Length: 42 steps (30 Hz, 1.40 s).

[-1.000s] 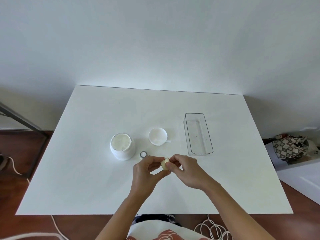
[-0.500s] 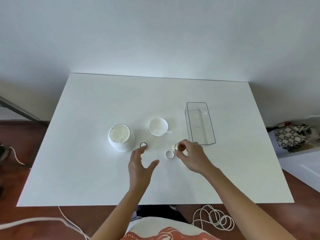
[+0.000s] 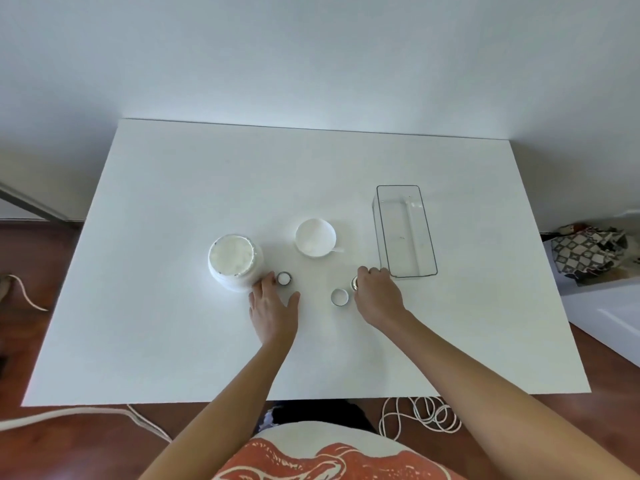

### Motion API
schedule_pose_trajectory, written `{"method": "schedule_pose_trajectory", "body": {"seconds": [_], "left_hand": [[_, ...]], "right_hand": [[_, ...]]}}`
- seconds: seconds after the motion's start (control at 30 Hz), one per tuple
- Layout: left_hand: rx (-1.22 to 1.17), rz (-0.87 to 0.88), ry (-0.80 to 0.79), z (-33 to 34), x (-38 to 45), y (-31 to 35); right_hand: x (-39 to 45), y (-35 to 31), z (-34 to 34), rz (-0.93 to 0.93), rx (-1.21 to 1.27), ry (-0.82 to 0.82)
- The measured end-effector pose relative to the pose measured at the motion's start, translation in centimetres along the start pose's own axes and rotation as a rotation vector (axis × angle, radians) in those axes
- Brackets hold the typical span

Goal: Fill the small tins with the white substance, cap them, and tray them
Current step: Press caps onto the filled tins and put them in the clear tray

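A small round metal tin (image 3: 284,279) with white inside sits on the white table (image 3: 173,306) just beside the big white jar (image 3: 235,262). The left hand (image 3: 275,308) lies flat, fingers straight, fingertips touching the tin; half a second ago it hovered short of it. The right hand (image 3: 377,292) curls its fingers on a shiny cap (image 3: 354,283), as before. An open tin (image 3: 339,297) rests between the hands. Beyond stand a lid (image 3: 315,236) and a clear rectangular tray (image 3: 405,230).
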<state>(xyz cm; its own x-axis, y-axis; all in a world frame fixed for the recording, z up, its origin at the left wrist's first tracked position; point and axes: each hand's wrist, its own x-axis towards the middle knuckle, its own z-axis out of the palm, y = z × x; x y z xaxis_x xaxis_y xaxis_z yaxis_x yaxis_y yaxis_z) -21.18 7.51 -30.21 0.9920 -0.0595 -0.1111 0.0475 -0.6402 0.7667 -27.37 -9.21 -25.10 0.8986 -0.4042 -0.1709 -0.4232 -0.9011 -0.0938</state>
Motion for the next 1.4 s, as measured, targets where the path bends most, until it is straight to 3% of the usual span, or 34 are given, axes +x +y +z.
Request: {"method": "schedule_pose_trajectory", "body": {"seconds": [0.23, 0.4, 0.5, 0.7, 0.83, 1.0, 1.13, 1.23, 1.4], "left_hand": [[0.022, -0.077, 0.077, 0.3, 0.8, 0.6], [-0.019, -0.048, 0.094, 0.0, 0.8, 0.4], [-0.139, -0.02, 0.056, -0.5, 0.3, 0.0], [-0.422, -0.088, -0.107, -1.7, -1.5, -0.3], [-0.533, -0.186, -0.247, -2.6, -2.9, -1.0], [-0.729, -0.207, -0.437, -3.6, -4.4, -1.4], [-0.771, -0.2, -0.531, -4.1, -5.8, -2.0], [-0.781, -0.237, -0.544, -4.1, -6.7, -2.4], [-0.741, -0.276, -0.53, -3.7, -7.7, -2.6]], "right_hand": [[-0.2, -0.7, -0.2, -0.03, -0.066, 0.03], [-1.0, -2.0, -0.1, -0.221, -0.155, 0.135], [-1.1, -2.7, 0.7, -0.314, -0.188, 0.087], [-1.9, -2.3, 1.2, -0.308, -0.352, 0.12], [-2.4, -1.6, 2.8, -0.235, -0.108, 0.02], [-4.0, -1.2, 1.4, -0.02, 0.735, 0.053], [-5.1, -1.0, 0.0, 0.262, 1.227, -0.131], [-6.0, -0.9, 0.0, 0.361, 1.384, -0.26], [-7.5, -0.9, 0.9, 0.375, 1.483, -0.412]]}}
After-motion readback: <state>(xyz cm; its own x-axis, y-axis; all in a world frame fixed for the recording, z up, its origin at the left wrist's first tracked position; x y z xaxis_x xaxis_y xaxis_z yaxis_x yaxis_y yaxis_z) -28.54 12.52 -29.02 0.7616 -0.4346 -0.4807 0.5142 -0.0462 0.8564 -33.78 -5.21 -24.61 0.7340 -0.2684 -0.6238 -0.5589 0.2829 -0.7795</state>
